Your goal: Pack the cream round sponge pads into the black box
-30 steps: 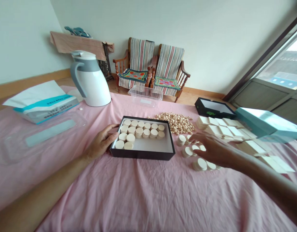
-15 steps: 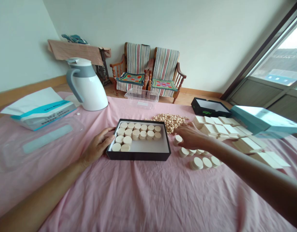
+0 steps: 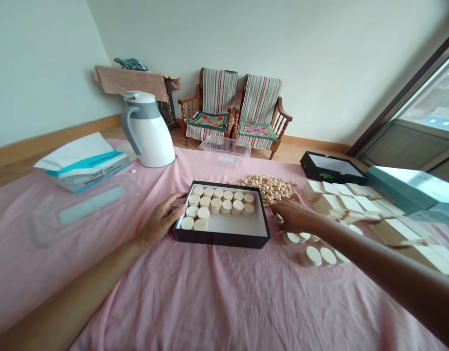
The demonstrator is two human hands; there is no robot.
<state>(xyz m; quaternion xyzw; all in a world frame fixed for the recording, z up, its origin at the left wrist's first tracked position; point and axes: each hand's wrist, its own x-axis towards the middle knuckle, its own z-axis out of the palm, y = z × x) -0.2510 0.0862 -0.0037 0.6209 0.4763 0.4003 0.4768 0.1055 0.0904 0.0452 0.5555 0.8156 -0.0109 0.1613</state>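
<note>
My left hand (image 3: 165,218) rests against the left side of a black box (image 3: 222,239), thumb and fingers apart at its rim. Inside the box, stacks of round wooden discs (image 3: 216,203) fill the back rows and the left side; its white bottom shows at the front right. My right hand (image 3: 290,213) is right of the box, fingers closed around a stack of discs (image 3: 278,220) beside a heap of small wooden pieces (image 3: 270,187). More disc stacks (image 3: 313,256) stand below my right wrist and forearm.
Square wooden tiles (image 3: 350,202) are stacked at the right, near a black box lid (image 3: 334,168) and a pale blue box (image 3: 410,190). A white jug (image 3: 154,141), a paper packet (image 3: 88,168) and clear plastic trays (image 3: 224,148) lie farther back and left on the pink cloth (image 3: 195,302).
The whole view has shifted, so everything appears farther right. My right hand has closed around the disc stack beside the box, which is now tilted. My left hand stays at the box.
</note>
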